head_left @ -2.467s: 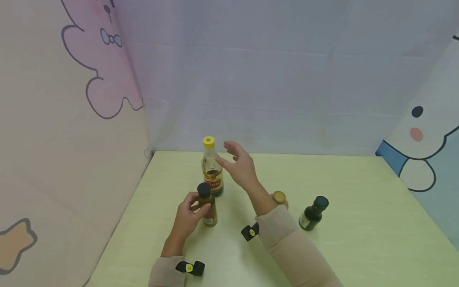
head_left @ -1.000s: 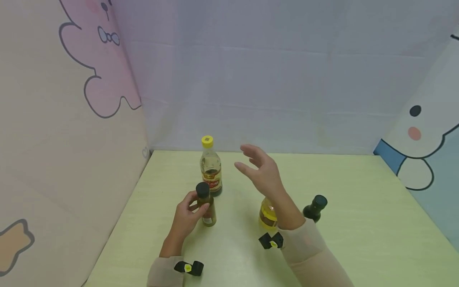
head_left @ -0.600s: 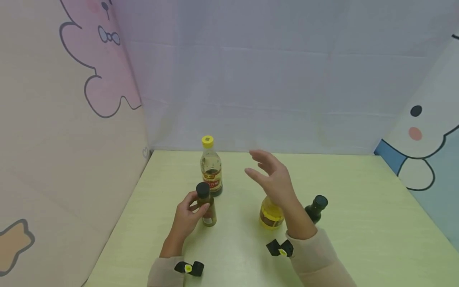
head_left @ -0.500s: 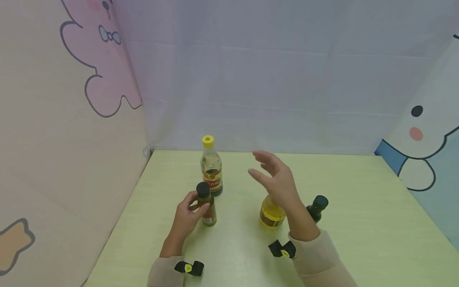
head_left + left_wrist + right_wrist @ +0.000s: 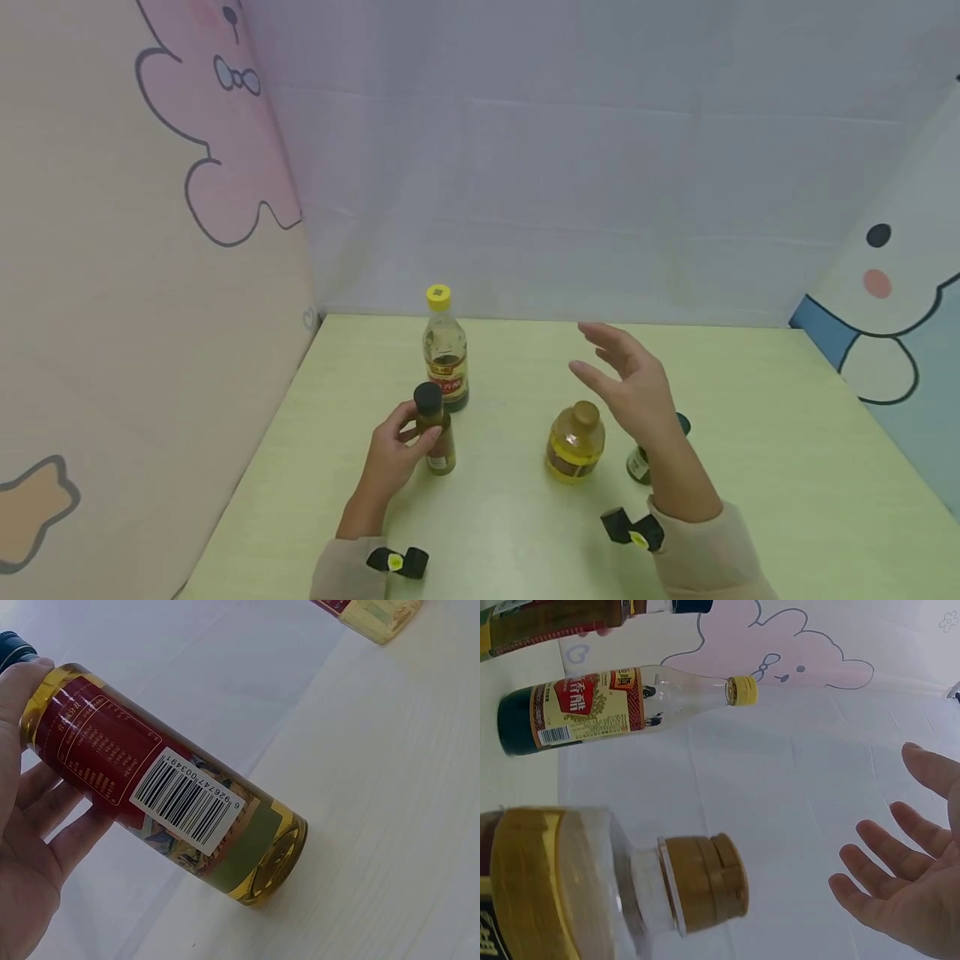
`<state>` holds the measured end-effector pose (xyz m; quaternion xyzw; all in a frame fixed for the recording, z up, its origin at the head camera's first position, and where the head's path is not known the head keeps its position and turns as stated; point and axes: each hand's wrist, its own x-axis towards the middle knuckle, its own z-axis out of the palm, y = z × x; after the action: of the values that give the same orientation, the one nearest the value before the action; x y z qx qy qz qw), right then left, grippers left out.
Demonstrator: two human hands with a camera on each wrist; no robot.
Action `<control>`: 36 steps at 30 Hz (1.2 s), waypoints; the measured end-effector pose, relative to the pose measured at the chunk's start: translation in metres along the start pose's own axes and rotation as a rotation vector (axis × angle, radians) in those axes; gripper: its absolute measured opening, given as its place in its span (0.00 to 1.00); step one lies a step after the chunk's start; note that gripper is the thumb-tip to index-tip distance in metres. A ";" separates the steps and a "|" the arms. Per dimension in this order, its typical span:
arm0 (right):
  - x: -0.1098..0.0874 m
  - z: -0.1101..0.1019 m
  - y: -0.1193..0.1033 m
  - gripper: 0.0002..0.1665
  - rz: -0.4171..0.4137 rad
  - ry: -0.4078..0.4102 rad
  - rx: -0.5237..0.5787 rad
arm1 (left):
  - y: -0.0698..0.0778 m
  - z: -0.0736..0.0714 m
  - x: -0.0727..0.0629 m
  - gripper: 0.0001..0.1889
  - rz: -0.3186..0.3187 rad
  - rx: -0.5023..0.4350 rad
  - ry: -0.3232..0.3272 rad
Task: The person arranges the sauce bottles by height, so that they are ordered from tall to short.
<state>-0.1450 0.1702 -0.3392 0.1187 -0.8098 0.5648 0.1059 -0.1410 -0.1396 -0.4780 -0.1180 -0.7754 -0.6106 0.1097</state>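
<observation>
Though empty, right hand [image 5: 637, 390] with loose fingers [image 5: 606, 335] near brown-capped bottle [image 5: 574, 443], left hand [image 5: 393, 454] with fingers around dark-capped bottle [image 5: 441, 450].

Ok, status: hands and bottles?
Left hand grips dark-capped amber bottle. Right hand empty. Yellow-capped bottle stands behind the held one; right forearm partly hides dark green bottle in head view.

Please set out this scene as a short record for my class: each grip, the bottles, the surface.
Left grip: holds slim dark-capped bottle
Right grip: holds nothing
Yellow-capped bottle: upright, behind the held bottle, partly filled
Gold-capped bottle: upright, right of the held bottle
Small dark bottle: partly hidden by right forearm
Surface: pale table
Bottles in all: four, all capped
</observation>
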 end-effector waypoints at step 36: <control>-0.047 -0.079 0.040 0.32 0.113 0.124 -0.300 | -0.003 -0.001 0.001 0.19 -0.026 0.014 -0.005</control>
<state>-0.1102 0.2611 -0.3623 0.0209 -0.8822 0.4490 0.1401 -0.1432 -0.1407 -0.4801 -0.1085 -0.7813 -0.6064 0.1007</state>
